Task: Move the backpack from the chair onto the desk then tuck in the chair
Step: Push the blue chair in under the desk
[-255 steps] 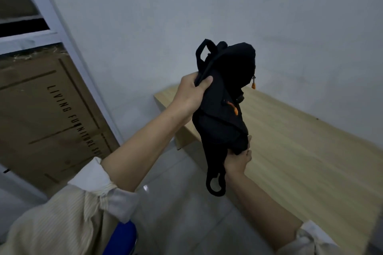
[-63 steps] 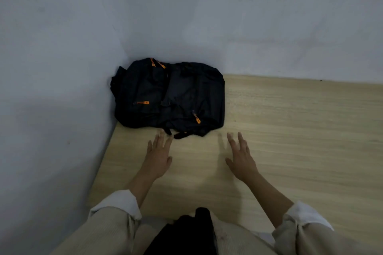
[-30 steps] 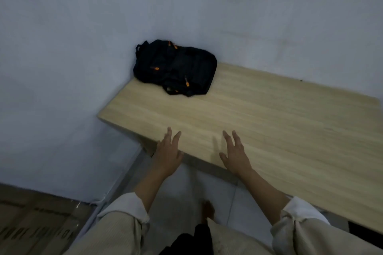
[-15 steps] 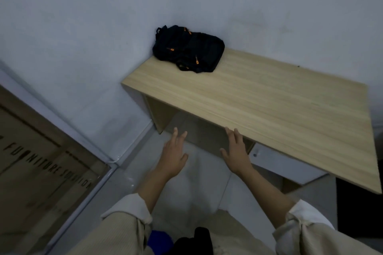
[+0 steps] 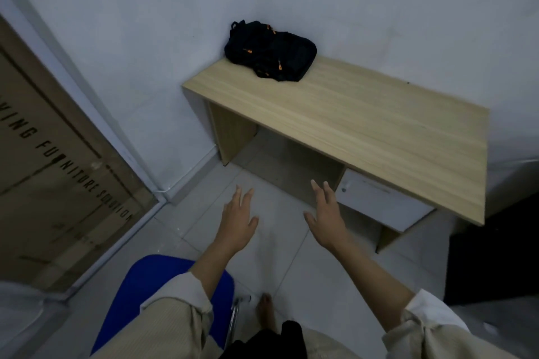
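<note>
The black backpack (image 5: 269, 51) with orange zipper pulls lies flat on the far left corner of the light wooden desk (image 5: 364, 122), against the wall corner. The blue chair seat (image 5: 151, 291) shows at the bottom left, partly under my left sleeve, with a chrome leg beside it; it stands well back from the desk. My left hand (image 5: 237, 220) and my right hand (image 5: 326, 217) hover over the floor in front of the desk, fingers spread, holding nothing.
A glass door (image 5: 58, 172) with dark lettering stands on the left. White walls close the corner behind the desk. A grey drawer front (image 5: 382, 198) hangs under the desk's right half. Pale floor tiles (image 5: 280, 253) lie between chair and desk. Something dark (image 5: 495, 248) sits at right.
I have backed away from the desk: the backpack and desk look smaller and farther, and the blue chair seat has come into view at the bottom left. Both hands stay open and empty.
</note>
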